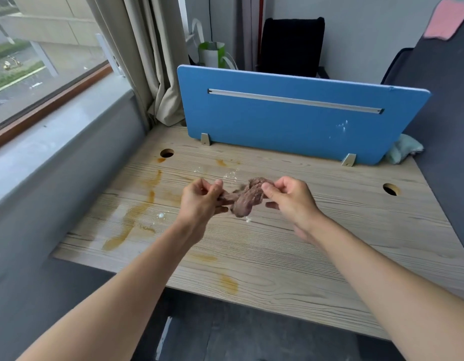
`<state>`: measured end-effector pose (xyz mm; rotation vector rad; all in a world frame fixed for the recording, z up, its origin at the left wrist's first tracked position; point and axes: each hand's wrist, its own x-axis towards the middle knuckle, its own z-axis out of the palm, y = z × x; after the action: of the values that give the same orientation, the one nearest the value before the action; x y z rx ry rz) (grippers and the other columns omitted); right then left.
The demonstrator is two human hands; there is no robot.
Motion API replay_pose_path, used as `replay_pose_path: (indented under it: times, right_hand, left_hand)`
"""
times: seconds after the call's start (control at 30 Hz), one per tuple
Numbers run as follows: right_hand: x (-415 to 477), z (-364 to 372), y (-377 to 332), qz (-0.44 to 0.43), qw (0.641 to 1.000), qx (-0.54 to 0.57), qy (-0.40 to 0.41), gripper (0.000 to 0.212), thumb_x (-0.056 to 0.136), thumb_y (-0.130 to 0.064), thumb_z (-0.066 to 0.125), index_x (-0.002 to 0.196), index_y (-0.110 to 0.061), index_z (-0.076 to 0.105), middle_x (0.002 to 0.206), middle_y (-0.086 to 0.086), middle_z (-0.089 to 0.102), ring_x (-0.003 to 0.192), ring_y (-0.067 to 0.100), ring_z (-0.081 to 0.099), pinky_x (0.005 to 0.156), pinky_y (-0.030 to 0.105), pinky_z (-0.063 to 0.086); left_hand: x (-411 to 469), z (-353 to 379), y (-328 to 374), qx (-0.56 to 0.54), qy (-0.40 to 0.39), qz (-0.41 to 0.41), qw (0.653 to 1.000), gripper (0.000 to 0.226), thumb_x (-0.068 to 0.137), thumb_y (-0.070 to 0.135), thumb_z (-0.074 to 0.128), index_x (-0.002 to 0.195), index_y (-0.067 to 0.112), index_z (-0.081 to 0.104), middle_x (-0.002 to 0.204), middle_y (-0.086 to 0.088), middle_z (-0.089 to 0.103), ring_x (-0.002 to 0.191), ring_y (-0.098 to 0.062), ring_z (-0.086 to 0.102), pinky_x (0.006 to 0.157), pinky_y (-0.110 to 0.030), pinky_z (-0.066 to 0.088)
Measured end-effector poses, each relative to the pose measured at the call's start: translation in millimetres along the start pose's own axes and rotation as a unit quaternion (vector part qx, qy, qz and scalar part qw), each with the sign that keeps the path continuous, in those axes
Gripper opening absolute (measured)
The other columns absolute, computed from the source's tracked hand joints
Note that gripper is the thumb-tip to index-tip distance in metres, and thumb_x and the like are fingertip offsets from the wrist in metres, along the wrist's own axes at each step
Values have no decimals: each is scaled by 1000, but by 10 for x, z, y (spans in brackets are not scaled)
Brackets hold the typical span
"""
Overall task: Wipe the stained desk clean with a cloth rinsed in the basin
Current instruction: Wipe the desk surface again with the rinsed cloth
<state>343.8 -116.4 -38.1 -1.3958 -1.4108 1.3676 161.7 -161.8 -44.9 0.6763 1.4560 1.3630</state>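
Fingertips (266, 188) of the left hand (199, 199) and right hand (290, 198) are pinching opposite ends of a bunched brown cloth (248, 199), holding it just above the middle of the wooden desk (330, 243). Orange-brown stains (132, 217) are streaking the desk's left part. Behind the blue divider (290, 126) a green-and-white bag (212, 54) is standing, its contents hidden.

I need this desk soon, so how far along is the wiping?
Nothing looks wiped yet. The left hand and right hand hold the bunched brown cloth over the desk. Orange stains streak its left side and front edge; all of that is left.
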Motion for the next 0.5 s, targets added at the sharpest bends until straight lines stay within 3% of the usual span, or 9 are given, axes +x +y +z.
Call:
replay_pose_path:
  times: [0.1, 0.17, 0.27, 0.33, 0.4, 0.5]
  right_hand:
    - [3, -112, -39, 20, 994, 102, 40, 14, 100, -8, 57, 86, -5, 54, 115, 29, 63, 112, 39, 64, 95, 49, 56]
    - [-20, -118, -92, 22, 990, 135, 19, 11, 102, -8, 51, 91, -6, 50, 122, 33, 60, 113, 43, 63, 93, 48, 57]
    - [-67, -40, -163, 21, 989, 140, -29, 9, 105, -13, 46, 99, -7, 48, 121, 29, 62, 110, 39, 66, 83, 45, 61]
    - [-93, 36, -213, 16, 991, 119, -61, 8, 105, -15, 47, 98, -9, 49, 120, 27, 62, 105, 33, 67, 79, 42, 61]
    - [-106, 102, -240, 1, 993, 92, -71, 8, 104, -13, 49, 97, -11, 50, 118, 28, 61, 103, 32, 67, 85, 46, 60]
    - [-109, 165, -213, -13, 993, 114, -39, 4, 103, -14, 51, 101, -12, 51, 119, 32, 60, 107, 39, 65, 95, 55, 54]
  left_hand:
    - [156, -236, -133, 49, 85, -57, 994, 22, 104, 19, 51, 94, -1, 53, 72, -21, 64, 51, -21, 61, 44, -29, 52]
    - [192, -314, -207, 84, 80, -96, 989, 27, 105, 21, 48, 93, -2, 55, 79, -25, 63, 55, -23, 58, 42, -27, 48]
    - [136, -261, -199, 207, -15, -77, 975, 25, 107, 26, 43, 109, 5, 56, 103, -14, 65, 86, -20, 63, 69, -32, 53]
    - [85, -182, -92, 200, -102, -35, 974, 31, 106, 32, 41, 118, 11, 61, 119, -6, 65, 108, -18, 61, 90, -35, 49]
    - [35, -118, 29, 162, -190, -28, 968, 35, 103, 38, 47, 118, 11, 66, 119, -4, 70, 111, -17, 64, 97, -34, 47]
    - [14, -55, 91, 174, -249, -8, 953, 22, 96, 28, 63, 98, 6, 68, 101, -8, 73, 94, -23, 66, 89, -36, 49]
